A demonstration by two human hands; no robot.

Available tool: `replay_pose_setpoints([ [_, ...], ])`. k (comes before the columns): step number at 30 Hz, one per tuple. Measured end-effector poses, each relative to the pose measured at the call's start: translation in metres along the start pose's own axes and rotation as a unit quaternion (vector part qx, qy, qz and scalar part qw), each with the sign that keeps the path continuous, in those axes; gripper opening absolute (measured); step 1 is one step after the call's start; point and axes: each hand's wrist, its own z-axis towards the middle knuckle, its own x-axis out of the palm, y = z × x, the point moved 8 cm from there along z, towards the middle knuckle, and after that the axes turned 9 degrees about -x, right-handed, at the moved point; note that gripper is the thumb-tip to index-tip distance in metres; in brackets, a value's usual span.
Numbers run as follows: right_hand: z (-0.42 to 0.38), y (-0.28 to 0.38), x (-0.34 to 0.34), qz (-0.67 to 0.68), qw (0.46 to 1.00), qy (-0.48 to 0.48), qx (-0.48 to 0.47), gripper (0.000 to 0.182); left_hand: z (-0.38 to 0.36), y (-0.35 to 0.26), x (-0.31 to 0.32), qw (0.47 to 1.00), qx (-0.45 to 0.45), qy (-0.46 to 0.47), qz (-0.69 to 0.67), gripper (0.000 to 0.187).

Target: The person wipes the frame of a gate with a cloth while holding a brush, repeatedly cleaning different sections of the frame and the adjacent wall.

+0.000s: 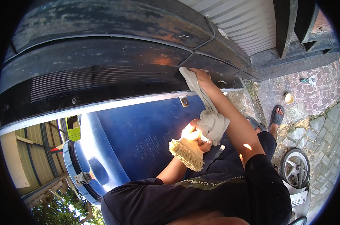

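Observation:
My left hand [192, 135] is closed around a brush [187, 154] with pale, worn, yellowish bristles facing me. Against that same hand lies a bunched end of a light grey cloth [213, 125], apparently in its grip. The cloth stretches up to my right hand [200, 78], which holds its other end against a black, ribbed panel [102, 80]. My right fingers are partly hidden by the cloth and the panel edge. Behind my left hand is a large blue plastic drum [140, 131] with raised markings and a clamped lid ring [78, 176].
Dark, scuffed panels [113, 22] run across the top. Stone paving [312, 90] lies to the right, with a small yellowish bowl [288, 98] and a green-handled brush-like item [308, 80]. A motorbike wheel [294, 168] and my sandalled foot [277, 116] are also there.

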Motion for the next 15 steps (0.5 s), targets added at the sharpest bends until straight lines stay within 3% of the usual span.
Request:
replay_pose_setpoints([
  [1, 0.002, 0.018, 0.003, 0.031, 0.999, 0.011, -0.003, 0.056, 0.002, 0.013, 0.014, 0.976, -0.135, 0.106, -0.136, 0.037],
  [2, 0.003, 0.035, 0.002, 0.032, 0.999, 0.013, -0.006, 0.056, -0.006, 0.022, 0.031, 0.904, -0.261, 0.209, -0.265, 0.04],
  [3, 0.0, 0.052, 0.002, 0.044, 0.999, 0.014, -0.014, 0.05, -0.005, 0.021, 0.03, 0.905, -0.258, 0.209, -0.265, 0.04],
  [5, -0.008, 0.085, 0.001, 0.055, 0.998, 0.013, -0.021, 0.045, -0.013, 0.014, 0.042, 0.879, -0.238, 0.316, -0.265, 0.038],
  [6, -0.012, 0.115, -0.006, 0.005, 0.995, -0.023, -0.097, 0.043, -0.016, 0.017, 0.043, 0.879, -0.239, 0.317, -0.264, 0.038],
  [7, -0.016, 0.141, -0.009, -0.045, 0.982, -0.059, -0.172, 0.041, -0.015, 0.005, 0.035, 0.94, -0.079, 0.287, -0.167, 0.039],
  [8, -0.012, 0.151, -0.002, -0.043, 0.981, -0.032, -0.184, 0.038, -0.019, -0.011, 0.03, 0.964, 0.082, 0.246, -0.063, 0.041],
  [9, -0.007, 0.16, 0.002, -0.04, 0.98, -0.009, -0.195, 0.036, -0.018, -0.01, 0.032, 0.964, 0.077, 0.249, -0.06, 0.041],
  [11, -0.024, 0.172, -0.008, 0.013, 0.979, -0.025, -0.203, 0.034, -0.028, -0.027, 0.041, 0.932, 0.171, 0.316, -0.046, 0.041],
  [12, -0.032, 0.172, -0.009, -0.011, 0.978, -0.026, -0.206, 0.034, -0.03, -0.01, 0.057, 0.881, -0.238, 0.314, -0.261, 0.053],
  [13, -0.037, 0.172, -0.011, -0.037, 0.976, -0.025, -0.212, 0.035, -0.028, -0.01, 0.057, 0.881, -0.24, 0.315, -0.259, 0.053],
  [15, -0.048, 0.15, -0.015, -0.012, 0.983, 0.012, -0.181, 0.039, -0.022, -0.013, 0.046, 0.917, -0.156, 0.301, -0.21, 0.05],
])
